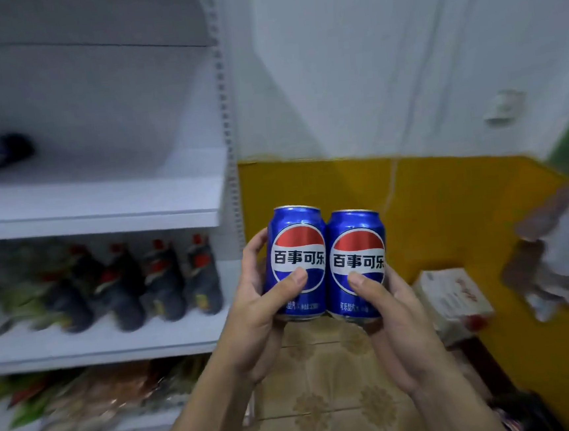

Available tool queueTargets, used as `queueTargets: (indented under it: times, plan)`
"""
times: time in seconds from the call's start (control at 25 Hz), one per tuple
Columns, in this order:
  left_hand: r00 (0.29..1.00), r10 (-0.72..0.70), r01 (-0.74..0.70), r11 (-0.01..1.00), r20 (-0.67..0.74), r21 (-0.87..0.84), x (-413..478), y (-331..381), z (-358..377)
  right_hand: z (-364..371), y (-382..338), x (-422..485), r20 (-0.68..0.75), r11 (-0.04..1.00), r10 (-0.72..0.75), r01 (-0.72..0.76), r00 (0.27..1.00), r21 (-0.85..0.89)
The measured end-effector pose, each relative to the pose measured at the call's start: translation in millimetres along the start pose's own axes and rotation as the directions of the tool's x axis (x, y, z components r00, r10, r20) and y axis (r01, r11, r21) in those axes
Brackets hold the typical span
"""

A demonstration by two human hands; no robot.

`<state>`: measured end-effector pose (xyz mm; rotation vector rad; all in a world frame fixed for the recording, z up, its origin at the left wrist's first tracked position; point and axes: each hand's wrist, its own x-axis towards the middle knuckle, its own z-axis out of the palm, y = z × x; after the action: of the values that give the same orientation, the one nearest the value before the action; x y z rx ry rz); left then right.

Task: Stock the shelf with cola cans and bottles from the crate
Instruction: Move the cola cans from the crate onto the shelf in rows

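At the left of the frame stood the white shelf, its upper board bare toward the near end, with a blurred row of dark bottles on the board below. Just right of the shelf's edge, mid-frame, the left hand was wrapped round the first can, thumb pressed across the label. The right hand gripped the second can the same way. Both cans were upright with their sides touching, probably paired so they could go onto a board together, labels forward. I could not make out the crate; a white carton lay at the right.
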<state>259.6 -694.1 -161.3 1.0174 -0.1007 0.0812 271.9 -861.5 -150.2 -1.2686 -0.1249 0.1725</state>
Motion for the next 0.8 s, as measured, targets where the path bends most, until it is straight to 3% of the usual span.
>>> queueTargets:
  times: [0.16,0.36,0.68,0.8]
  plan:
    - [0.968,0.139,-0.134,0.990,-0.210,0.041,-49,53,-75,95,25,7,0.230,0.998,0.067,-0.061,0.971,-0.031]
    - [0.871,0.247,-0.241,0.968,-0.424,0.068,-103,98,-144,194,57,16,0.439,0.986,0.167,-0.141,0.883,-0.090]
    - [0.652,0.377,-0.318,0.924,-0.658,0.214,-145,171,-264,360,120,44,0.649,0.964,0.263,-0.230,0.714,-0.137]
    - [0.615,0.376,-0.278,0.926,-0.693,0.255,-138,206,-323,426,144,69,0.674,0.961,0.262,-0.247,0.690,-0.122]
